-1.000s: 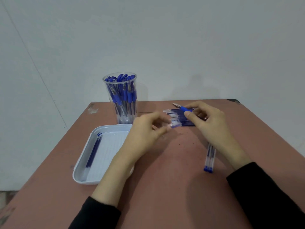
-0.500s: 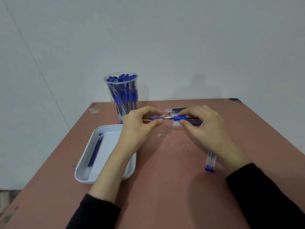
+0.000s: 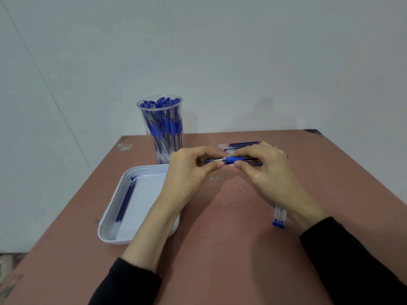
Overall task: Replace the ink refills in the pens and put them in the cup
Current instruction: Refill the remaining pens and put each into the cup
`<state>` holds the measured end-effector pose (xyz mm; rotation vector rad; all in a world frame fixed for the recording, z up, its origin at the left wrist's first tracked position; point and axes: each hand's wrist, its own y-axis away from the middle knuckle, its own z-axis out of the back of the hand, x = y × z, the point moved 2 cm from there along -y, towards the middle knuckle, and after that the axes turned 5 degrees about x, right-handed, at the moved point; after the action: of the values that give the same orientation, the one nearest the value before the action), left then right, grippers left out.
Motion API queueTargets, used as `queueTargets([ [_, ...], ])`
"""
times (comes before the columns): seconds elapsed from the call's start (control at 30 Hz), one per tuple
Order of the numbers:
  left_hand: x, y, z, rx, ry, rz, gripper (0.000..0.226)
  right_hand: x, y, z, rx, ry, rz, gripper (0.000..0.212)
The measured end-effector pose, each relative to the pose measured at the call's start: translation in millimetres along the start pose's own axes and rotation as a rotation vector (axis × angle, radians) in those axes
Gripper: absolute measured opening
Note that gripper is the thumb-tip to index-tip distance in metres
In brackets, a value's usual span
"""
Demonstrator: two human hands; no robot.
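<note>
Both hands hold one blue-gripped clear plastic pen (image 3: 234, 159) above the reddish-brown desk (image 3: 220, 249) — the left hand (image 3: 189, 172) pinches its tip end, the right hand (image 3: 264, 166) its grip. If the pinch slips, the thin refill (barely visible) may bend or drop — well short of the tall clear plastic cup (image 3: 161, 128).

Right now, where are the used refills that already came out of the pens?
Two blue refills lie along the left wall of the white tray, left of the left hand and in front of the pen cup.
</note>
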<state>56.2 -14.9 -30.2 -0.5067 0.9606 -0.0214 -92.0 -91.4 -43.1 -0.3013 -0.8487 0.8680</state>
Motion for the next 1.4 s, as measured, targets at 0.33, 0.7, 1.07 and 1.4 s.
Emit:
queueTargets([
  [0.33, 5.2, -0.7, 0.3, -0.002, 0.002, 0.034, 0.019, 3.0, -0.1, -1.4, 0.017, 0.010, -0.027, 0.014],
  [0.7, 1.3, -1.4, 3.8, -0.037, 0.068, 0.049, 0.019, 5.8, 1.9, -4.2, 0.024, -0.126, -0.099, 0.017],
  [1.07, -43.2, -6.0, 69.1, -0.534, 0.418, -0.057, 0.009, 14.9, 4.8, -10.9, 0.113, -0.293, -0.099, 0.053],
  [1.4, -68.3, -56.6, 142.9, -0.594, -0.220, -0.245, 0.017, 8.7, 9.0, -19.0, 0.204, -0.116, -0.064, 0.047],
])
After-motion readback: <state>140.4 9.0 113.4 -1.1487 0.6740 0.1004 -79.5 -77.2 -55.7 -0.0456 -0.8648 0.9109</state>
